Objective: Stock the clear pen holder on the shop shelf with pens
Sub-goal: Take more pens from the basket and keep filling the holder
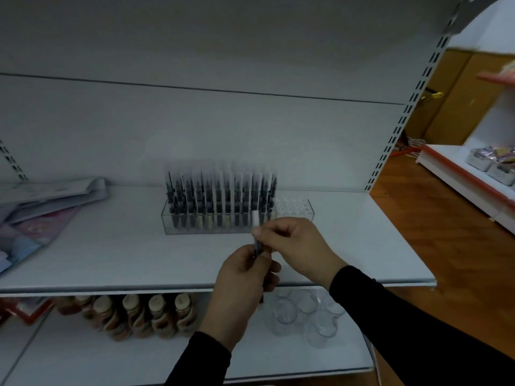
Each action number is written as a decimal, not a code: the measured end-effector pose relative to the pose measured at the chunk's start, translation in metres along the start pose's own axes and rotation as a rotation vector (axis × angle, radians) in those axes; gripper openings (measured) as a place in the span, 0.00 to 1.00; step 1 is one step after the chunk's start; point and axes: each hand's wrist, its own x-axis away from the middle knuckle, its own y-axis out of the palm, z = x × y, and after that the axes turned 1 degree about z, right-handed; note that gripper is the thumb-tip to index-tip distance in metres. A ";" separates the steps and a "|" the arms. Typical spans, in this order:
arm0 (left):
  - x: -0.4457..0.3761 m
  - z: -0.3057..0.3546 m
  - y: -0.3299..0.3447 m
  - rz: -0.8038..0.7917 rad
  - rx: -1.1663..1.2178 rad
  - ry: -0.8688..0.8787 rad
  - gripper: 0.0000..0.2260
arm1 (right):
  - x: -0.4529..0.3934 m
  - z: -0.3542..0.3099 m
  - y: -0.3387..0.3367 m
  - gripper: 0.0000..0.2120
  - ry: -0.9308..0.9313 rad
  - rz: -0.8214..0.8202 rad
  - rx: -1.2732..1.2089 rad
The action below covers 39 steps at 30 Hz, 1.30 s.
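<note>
A clear pen holder (pixel 301 210) stands on the white shelf (pixel 125 254). Several dark pens with white caps (pixel 220 196) fill most of it, while its right end shows empty holes. In front of the holder, my left hand (pixel 242 282) grips a bundle of pens low down, mostly hidden in the fist. My right hand (pixel 295 243) pinches one pen (pixel 255 221) by its upper part; its white cap points up, just in front of the holder's right half. Both hands are close together above the shelf's front part.
Printed paper packs (pixel 41 207) lie at the shelf's left end. On the shelf below stand brown bottles (pixel 133 316) and clear glasses (pixel 306 313). A perforated upright (pixel 395 129) bounds the shelf on the right. Beyond it is wooden floor and another shelf unit (pixel 473 176).
</note>
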 end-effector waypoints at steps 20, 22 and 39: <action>-0.041 -0.049 -0.043 0.079 -1.440 0.377 0.36 | -0.020 -0.010 -0.049 0.06 -0.173 0.456 0.160; -0.042 -0.051 -0.043 0.067 -1.447 0.369 0.36 | -0.027 -0.012 -0.047 0.05 -0.182 0.461 0.137; -0.046 -0.056 -0.044 0.124 -1.437 0.426 0.34 | -0.057 -0.014 -0.033 0.09 -0.222 0.494 0.163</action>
